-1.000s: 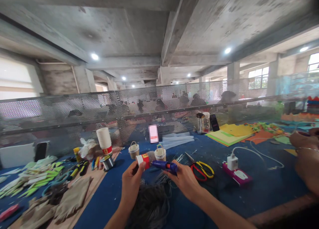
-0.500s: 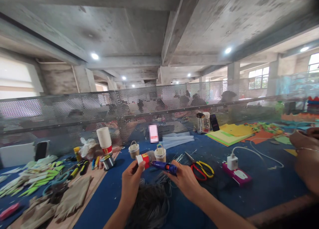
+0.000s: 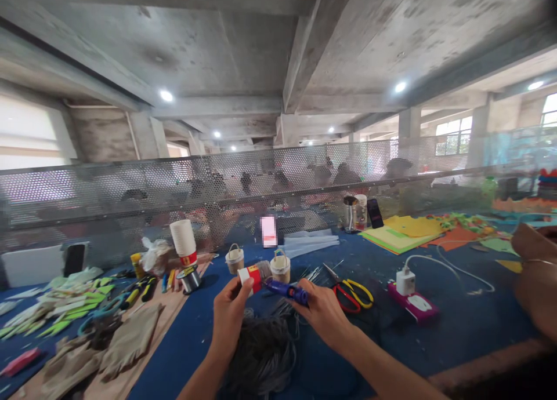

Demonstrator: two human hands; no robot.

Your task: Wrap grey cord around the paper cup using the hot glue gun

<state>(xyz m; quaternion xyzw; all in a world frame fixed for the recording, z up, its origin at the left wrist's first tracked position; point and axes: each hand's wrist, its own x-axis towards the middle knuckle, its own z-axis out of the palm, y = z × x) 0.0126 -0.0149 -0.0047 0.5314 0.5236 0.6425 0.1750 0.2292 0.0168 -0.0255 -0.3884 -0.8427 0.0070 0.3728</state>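
1. Cup (image 3: 244,279) first: it's lying sideways in the grip just beyond the dark cord pile (image 3: 261,359), with what looks like grey cord (image 3: 264,270) wound round its right end.

2. Left hand (image 3: 230,310), beyond the pile and a bit left: thumb and fingers pinching the cup near its white end.

3. Right hand (image 3: 324,307), beyond the pile and to its right: fingers curled round a blue gun (image 3: 286,290), most likely a glue gun, nozzle aimed at the cord. Scissors (image 3: 360,295) lie farther right of the pile.

4. Doing this well, imo: steady nozzle, thin bead right where the next turn sits, roll the cup rather than swinging the gun. Pinching fingers should be well clear of the hot tip.

5. Hard to make out: whether the nozzle actually touches the cord, and any glue. Can't see the trigger or what that finger's doing. Cup's inside is hidden too. Someone else's hand (image 3: 537,278), way right of the pile, is cut off and blurry.
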